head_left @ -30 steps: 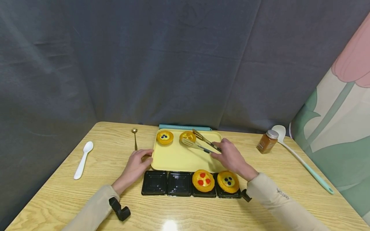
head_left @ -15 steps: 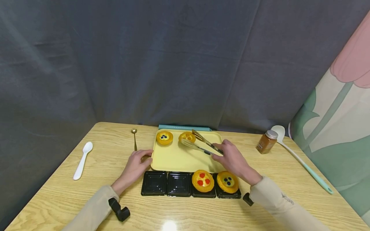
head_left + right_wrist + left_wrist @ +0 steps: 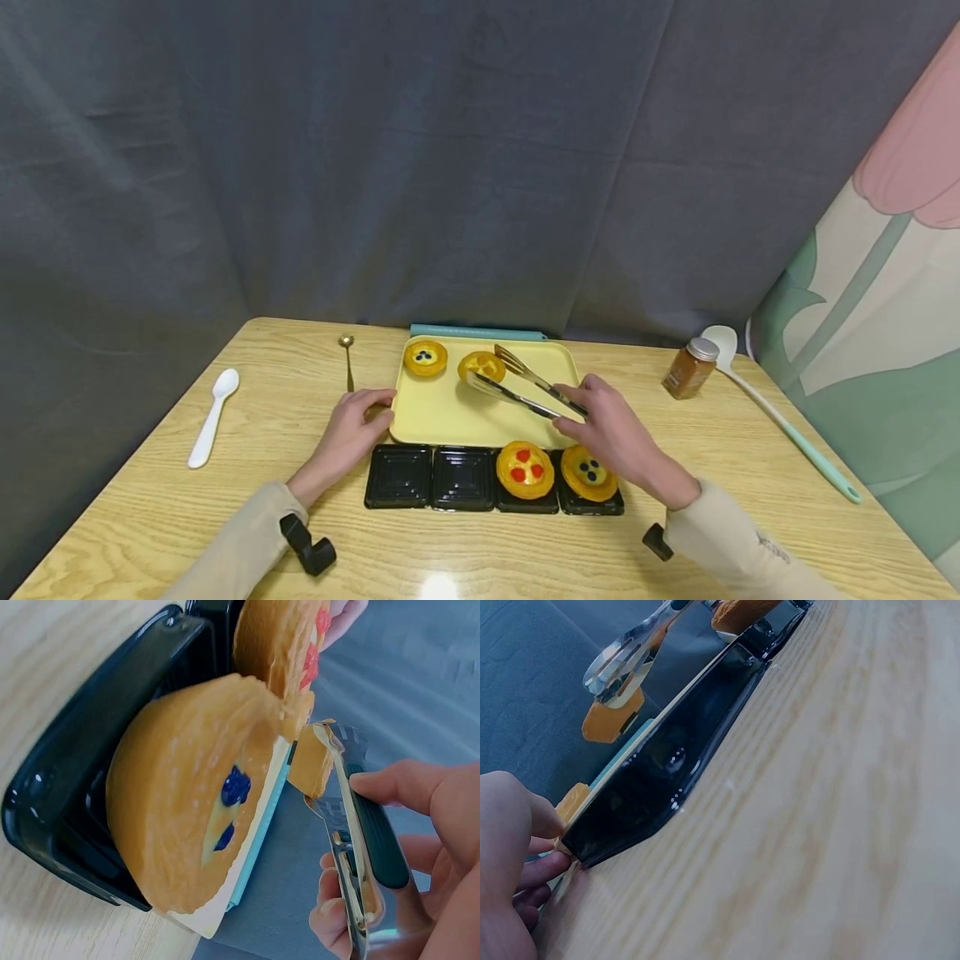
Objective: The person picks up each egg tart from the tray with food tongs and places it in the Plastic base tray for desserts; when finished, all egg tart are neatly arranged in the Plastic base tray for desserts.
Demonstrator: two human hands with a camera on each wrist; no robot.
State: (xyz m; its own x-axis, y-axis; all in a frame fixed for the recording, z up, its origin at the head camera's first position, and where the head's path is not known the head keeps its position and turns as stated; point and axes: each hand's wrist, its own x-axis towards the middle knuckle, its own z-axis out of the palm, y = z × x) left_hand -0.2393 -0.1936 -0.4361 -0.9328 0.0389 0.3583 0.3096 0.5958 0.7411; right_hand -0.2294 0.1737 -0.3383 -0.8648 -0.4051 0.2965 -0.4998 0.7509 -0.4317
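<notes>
The right hand (image 3: 611, 429) grips tongs (image 3: 381, 840) holding a tart (image 3: 476, 365) out ahead, seemingly just off the yellow tray (image 3: 450, 421); the left hand (image 3: 356, 425) touches the tray's edge, pinching or merely resting, I cannot tell. Lifting seems in hand; the next move likely calls for clearing the near rim toward the open black containers (image 3: 462, 477) right of the left wrist, avoiding two filled ones near the right.

Tray (image 3: 450, 418): near half gives free room in front of the tongs (image 3: 531, 403) and the tart (image 3: 480, 364) between their tips. Left hand (image 3: 356, 427) bars the left rim; right hand (image 3: 613, 427) overhangs the right side. Left black boxes (image 3: 462, 479) reachable from above; right pair taken up by tarts (image 3: 525, 471). Curtain (image 3: 420, 167) walls off the back. Gap on table (image 3: 643, 375) between right hand and jar (image 3: 690, 369).
</notes>
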